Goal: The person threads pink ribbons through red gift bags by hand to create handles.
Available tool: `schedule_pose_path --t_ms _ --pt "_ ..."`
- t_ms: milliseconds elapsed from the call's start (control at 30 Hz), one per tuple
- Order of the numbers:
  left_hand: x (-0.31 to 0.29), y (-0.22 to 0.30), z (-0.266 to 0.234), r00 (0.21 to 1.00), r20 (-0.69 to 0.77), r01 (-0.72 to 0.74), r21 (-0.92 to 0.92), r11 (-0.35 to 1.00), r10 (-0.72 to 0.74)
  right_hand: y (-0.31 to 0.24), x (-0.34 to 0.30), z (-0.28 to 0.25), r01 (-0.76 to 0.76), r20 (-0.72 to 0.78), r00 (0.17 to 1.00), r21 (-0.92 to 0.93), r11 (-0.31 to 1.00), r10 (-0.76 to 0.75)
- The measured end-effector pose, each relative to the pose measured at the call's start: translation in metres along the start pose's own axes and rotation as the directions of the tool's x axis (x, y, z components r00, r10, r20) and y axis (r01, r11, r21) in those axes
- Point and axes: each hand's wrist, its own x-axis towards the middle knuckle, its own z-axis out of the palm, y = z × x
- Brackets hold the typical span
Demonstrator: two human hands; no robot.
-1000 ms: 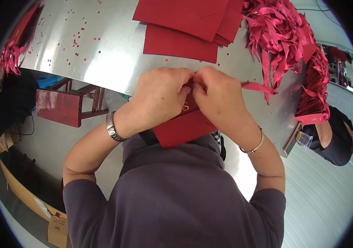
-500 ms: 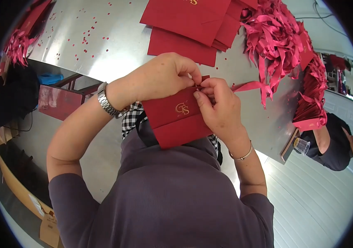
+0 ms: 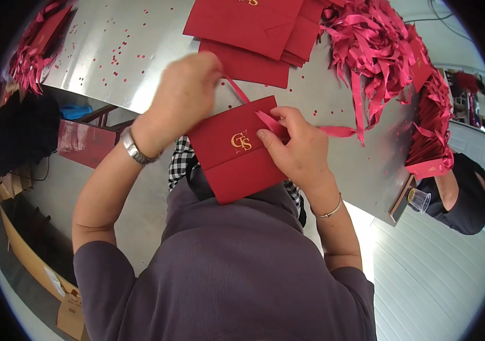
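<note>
A small red paper bag with a gold emblem lies flat at the table's front edge, before my body. My right hand grips its right side, thumb on the front face. A pink ribbon runs up from the bag's top edge to my left hand, which is closed on it beyond the bag's upper left corner and smeared by motion. Another ribbon length lies over the bag by my right thumb. More pink ribbon stretches right from behind my right hand; its path under the fingers is hidden.
Larger flat red bags are stacked on the metal table, with red paper dots scattered about. A heap of pink ribbons and a row of red bags stand to the right. Another person and a plastic cup are beyond.
My left hand has moved up and left from the bag's top edge, drawing a length of ribbon out. The right hand stays on the bag, and a ribbon piece now shows by its thumb.
</note>
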Motion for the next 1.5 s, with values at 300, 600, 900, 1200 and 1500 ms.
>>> schedule_pose_path --t_ms 300,600,900,1200,1500 --pt "-0.040 0.012 -0.033 0.993 0.115 -0.002 0.091 0.996 -0.008 -0.005 0.006 -0.008 0.046 0.121 0.992 -0.016 0.999 -0.044" --pt "-0.068 0.019 -0.022 0.951 0.181 0.292 -0.272 0.917 -0.249 0.031 -0.033 -0.052 0.087 0.011 0.996 0.090 0.992 -0.088" --pt "-0.063 0.023 -0.025 0.903 0.259 0.393 -0.178 0.902 -0.342 0.083 -0.072 -0.071 0.088 -0.028 0.995 -0.190 0.978 -0.095" --pt "-0.078 0.022 -0.024 0.906 0.213 0.420 -0.347 0.839 -0.366 0.049 -0.105 -0.081 -0.180 -0.036 0.974 0.487 0.855 0.225" --pt "-0.076 0.024 -0.036 0.785 0.406 0.602 -0.315 0.734 -0.469 -0.018 -0.089 -0.080 -0.009 0.082 0.968 0.957 0.290 -0.239"
